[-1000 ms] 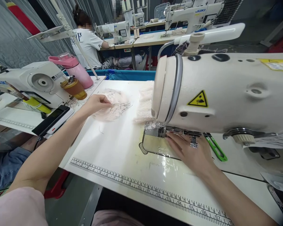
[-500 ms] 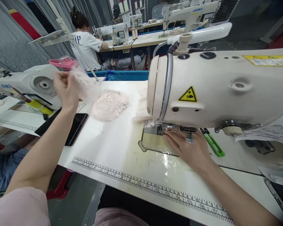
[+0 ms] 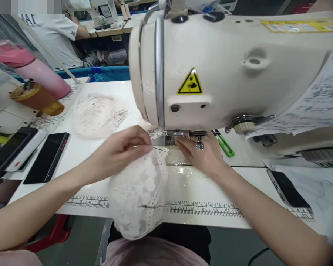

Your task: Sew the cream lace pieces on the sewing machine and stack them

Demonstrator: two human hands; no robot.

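1. Two bare hands work at the front of a cream-coloured industrial sewing machine (image 3: 224, 70) that stands on a white work table (image 3: 80, 147).
2. The left hand (image 3: 119, 151) is closed in a pinch on the upper edge of a white lace fabric piece with a scalloped trim (image 3: 138, 195), thumb and fingertips pressed together just left of the metal presser foot (image 3: 173, 138).
3. The lace piece hangs from that pinch down over the printed ruler strip (image 3: 205, 210) along the table's front edge and past the edge toward the person's lap.
4. The right hand (image 3: 202, 155) lies flat and loosely spread on the table just under the presser foot, fingertips touching the machine bed; it grasps nothing that can be seen.
5. A pile of pale lace pieces (image 3: 97, 114) lies farther back on the left of the table, well apart from both hands.
6. A black smartphone (image 3: 47, 157) lies at the table's left side, with a pink water bottle (image 3: 36, 70) and an amber lidded jar (image 3: 39, 99) beyond it.
7. Green-handled thread snips (image 3: 224, 144) lie just behind the right hand.
8. Another person in a white shirt (image 3: 58, 37) sits at a machine in the background.
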